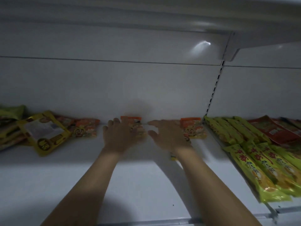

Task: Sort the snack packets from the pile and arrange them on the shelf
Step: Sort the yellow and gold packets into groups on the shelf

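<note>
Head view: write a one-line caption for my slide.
Left hand and right hand rest on orange packets at the back of a white shelf.

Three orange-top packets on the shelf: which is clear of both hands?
The leftmost packet, beside the yellow packet. The left hand covers the middle packet; the right hand overlaps the rightmost packet.

Orange packets [85,128] — flat (rear of shelf [138,185])

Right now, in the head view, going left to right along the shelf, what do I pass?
Green packet, yellow packet, left orange packet, left hand, right hand, right orange packet, yellow-green long packets.
</note>
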{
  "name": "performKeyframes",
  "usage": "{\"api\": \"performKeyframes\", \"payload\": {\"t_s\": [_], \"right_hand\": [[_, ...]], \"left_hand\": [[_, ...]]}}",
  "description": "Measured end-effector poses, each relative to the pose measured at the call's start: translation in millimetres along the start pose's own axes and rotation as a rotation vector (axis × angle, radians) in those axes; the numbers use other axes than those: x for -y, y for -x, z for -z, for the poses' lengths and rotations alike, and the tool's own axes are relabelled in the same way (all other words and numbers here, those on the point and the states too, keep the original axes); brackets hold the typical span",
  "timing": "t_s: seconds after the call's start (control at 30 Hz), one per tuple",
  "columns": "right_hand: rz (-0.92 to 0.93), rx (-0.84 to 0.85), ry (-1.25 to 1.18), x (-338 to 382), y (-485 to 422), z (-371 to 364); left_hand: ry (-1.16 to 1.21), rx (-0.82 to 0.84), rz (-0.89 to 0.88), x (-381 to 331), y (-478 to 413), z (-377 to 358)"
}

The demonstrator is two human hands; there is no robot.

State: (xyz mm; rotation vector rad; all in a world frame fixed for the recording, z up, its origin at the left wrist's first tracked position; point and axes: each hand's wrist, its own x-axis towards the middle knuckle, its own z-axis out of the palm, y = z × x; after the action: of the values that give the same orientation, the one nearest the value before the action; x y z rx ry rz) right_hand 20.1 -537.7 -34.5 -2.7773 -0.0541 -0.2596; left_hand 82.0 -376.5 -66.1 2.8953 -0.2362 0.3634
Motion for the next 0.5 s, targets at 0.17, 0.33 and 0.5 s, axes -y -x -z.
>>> {"api": "performKeyframes", "payload": {"t_s": [0.17,0.33,0.5], "right_hand": [[-0.105,0.073,-0.185,24.0,-45.3,-49.1],[-0.167,-0.024,-0.28,18.8,-54.6,-71.1],[-0.209,-0.286,-0.291,-0.3,-33.9,-22.6]], "left_hand": [[0.12,0.032,0.027,9.0,-0.3,-15.7],[0.314,0.016,-0.066,15.1,5.3,-13.5],[0.285,-0.029,-0.077,17.2,5.2,-9.8]]}}
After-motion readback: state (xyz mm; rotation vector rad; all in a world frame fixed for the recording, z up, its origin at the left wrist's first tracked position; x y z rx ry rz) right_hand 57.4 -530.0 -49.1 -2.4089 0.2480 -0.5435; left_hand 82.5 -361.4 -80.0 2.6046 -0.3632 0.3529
